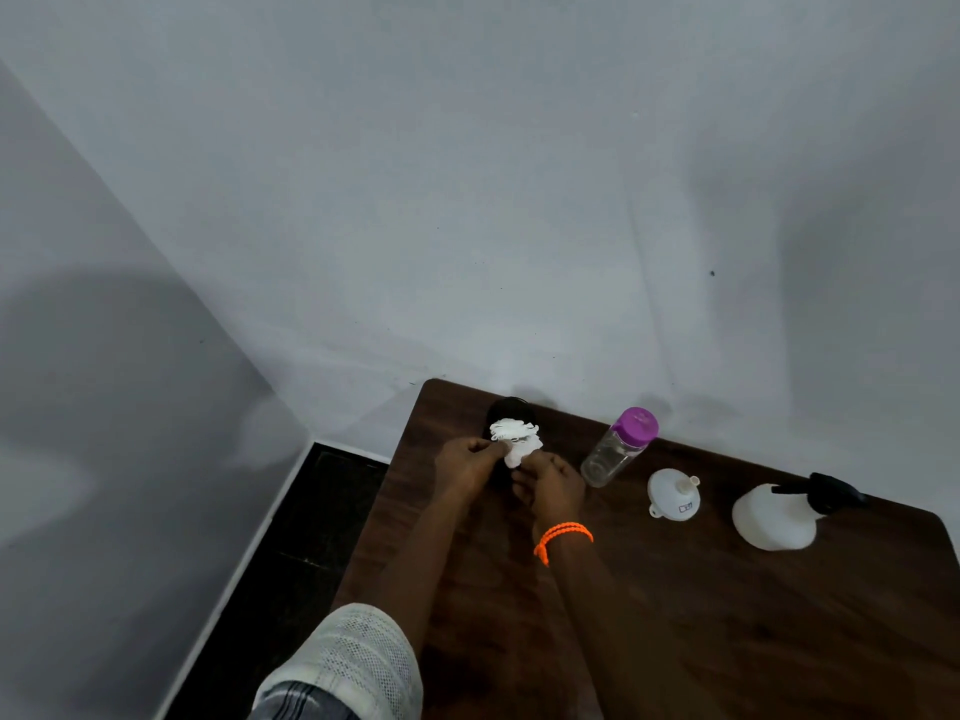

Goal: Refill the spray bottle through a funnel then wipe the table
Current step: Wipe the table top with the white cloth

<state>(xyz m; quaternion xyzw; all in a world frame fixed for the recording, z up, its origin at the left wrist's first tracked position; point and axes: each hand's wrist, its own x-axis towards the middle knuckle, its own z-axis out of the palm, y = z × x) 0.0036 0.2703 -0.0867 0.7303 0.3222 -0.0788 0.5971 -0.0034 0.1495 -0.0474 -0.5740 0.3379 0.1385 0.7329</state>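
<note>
A white spray bottle (774,517) with a black trigger head stands at the right of the dark wooden table (727,615). To its left lies a white funnel (674,494), wide end up. A clear bottle with a purple cap (618,446) stands further left. Near the table's far left corner, my left hand (467,462) and my right hand (550,483) both pinch white tissue (517,439) that sticks out of a black holder (511,407). An orange band circles my right wrist.
The table stands against a pale wall at its far edge. Dark floor (311,537) lies to the left of the table, beside a white skirting strip. A checked sleeve covers my left upper arm at the bottom.
</note>
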